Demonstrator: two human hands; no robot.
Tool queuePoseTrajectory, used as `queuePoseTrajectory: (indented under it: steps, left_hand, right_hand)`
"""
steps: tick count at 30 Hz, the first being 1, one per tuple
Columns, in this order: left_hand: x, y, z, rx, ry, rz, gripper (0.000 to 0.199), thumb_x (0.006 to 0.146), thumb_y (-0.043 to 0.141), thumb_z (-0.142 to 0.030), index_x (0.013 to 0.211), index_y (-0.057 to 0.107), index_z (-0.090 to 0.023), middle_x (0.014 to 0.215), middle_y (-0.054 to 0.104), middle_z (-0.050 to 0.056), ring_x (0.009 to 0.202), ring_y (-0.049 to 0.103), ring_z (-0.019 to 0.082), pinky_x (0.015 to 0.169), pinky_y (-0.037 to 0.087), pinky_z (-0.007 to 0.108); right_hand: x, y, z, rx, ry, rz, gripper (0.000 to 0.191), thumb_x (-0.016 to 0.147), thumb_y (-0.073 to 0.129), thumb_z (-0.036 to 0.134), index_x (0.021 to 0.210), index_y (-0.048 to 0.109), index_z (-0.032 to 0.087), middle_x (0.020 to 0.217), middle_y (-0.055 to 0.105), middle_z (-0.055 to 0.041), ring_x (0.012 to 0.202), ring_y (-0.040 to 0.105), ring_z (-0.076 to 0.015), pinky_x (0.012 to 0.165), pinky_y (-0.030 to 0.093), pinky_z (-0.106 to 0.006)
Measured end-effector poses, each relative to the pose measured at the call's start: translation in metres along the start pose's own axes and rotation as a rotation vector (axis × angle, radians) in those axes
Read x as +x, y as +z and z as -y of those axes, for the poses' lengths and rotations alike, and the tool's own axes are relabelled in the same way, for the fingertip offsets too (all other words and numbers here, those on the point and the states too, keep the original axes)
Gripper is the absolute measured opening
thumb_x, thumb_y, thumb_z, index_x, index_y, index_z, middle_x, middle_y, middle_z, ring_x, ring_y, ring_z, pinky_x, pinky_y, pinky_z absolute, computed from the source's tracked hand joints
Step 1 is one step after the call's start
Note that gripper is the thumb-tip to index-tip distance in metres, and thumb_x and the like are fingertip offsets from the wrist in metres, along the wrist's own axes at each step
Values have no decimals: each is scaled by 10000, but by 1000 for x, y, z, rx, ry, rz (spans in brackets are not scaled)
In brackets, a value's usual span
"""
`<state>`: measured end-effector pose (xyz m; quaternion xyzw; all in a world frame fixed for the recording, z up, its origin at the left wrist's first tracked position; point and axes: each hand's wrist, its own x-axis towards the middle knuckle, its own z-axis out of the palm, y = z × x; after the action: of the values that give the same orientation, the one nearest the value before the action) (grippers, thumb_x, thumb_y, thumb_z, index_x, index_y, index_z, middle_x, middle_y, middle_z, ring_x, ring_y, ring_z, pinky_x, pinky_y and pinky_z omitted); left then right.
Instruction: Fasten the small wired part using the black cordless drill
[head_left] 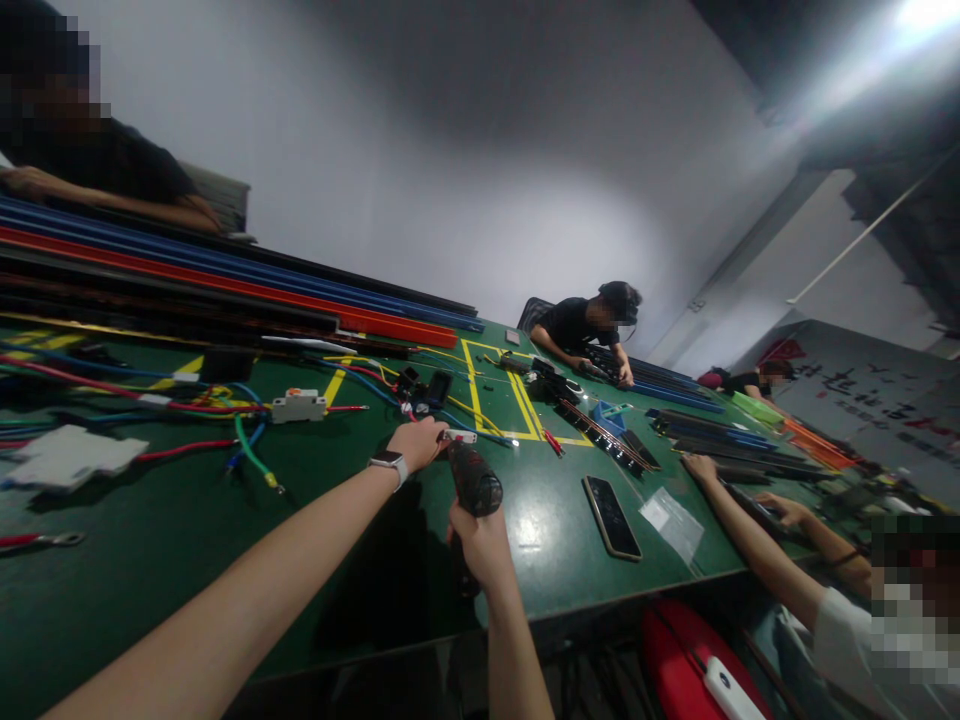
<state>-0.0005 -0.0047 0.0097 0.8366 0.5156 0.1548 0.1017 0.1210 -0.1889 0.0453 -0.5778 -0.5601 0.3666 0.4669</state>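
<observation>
My right hand [480, 535] is wrapped round the grip of a black cordless drill [478, 482], its front end pointing away from me over the green table. Just ahead of the drill, my left hand [418, 442] pinches a small white block-shaped part [460, 437]; the fingers partly hide it. The drill's tip sits close to that part, but whether they touch cannot be made out. A smartwatch is on my left wrist. Beyond my left hand lie black connector pieces [433, 390] on wires. A white circuit breaker [298, 405] with red wires rests to the left.
Another white breaker [75, 455] and coloured wires lie at left. Long blue and orange rails [390, 322] line the far side. A phone [612, 517] and a plastic bag [673, 524] are on the right. Co-workers sit across the table and at right, one forearm [757, 530] reaching in.
</observation>
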Motion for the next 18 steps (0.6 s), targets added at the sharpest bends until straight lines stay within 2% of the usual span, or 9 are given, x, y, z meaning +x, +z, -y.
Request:
queuePoseTrajectory:
  steps: [18]
  left_hand:
    - [-1, 0, -2, 14, -8, -14, 412, 893, 366, -508, 1103, 648, -293, 1055, 648, 88, 889, 642, 218, 755, 453, 318]
  right_hand:
    - [1, 0, -1, 31, -2, 18, 66, 748, 498, 179, 711, 544, 208, 558, 565, 22, 553, 532, -158, 574, 419, -259]
